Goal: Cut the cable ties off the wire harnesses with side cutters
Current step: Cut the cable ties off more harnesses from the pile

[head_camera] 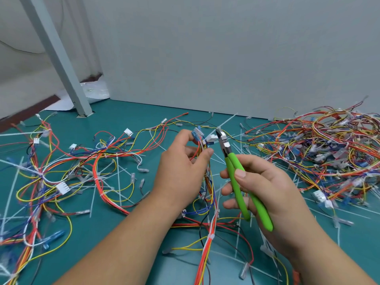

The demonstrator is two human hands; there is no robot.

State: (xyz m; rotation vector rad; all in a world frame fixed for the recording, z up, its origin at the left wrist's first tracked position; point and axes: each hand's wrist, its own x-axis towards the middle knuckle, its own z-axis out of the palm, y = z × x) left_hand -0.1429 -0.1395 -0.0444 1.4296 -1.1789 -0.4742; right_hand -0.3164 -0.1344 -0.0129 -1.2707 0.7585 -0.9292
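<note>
My left hand [181, 167] pinches the top of a wire harness [209, 223] of red, orange, yellow and blue wires, lifting it off the green mat. Blue and white connectors [198, 133] stick out above my fingers. My right hand [265, 190] grips side cutters [236, 173] by their green handles. The steel jaws [222, 138] point up and left, just right of the connectors, close to a white cable tie [211, 137] at the harness top. Another white tie [210, 236] wraps the harness lower down.
A dense pile of harnesses [320, 149] lies at the right. Looser harnesses [67, 173] spread across the left of the green mat [127, 227], with cut white ties scattered around. A grey post [59, 58] stands at the back left, and a grey wall panel [226, 58] lies behind.
</note>
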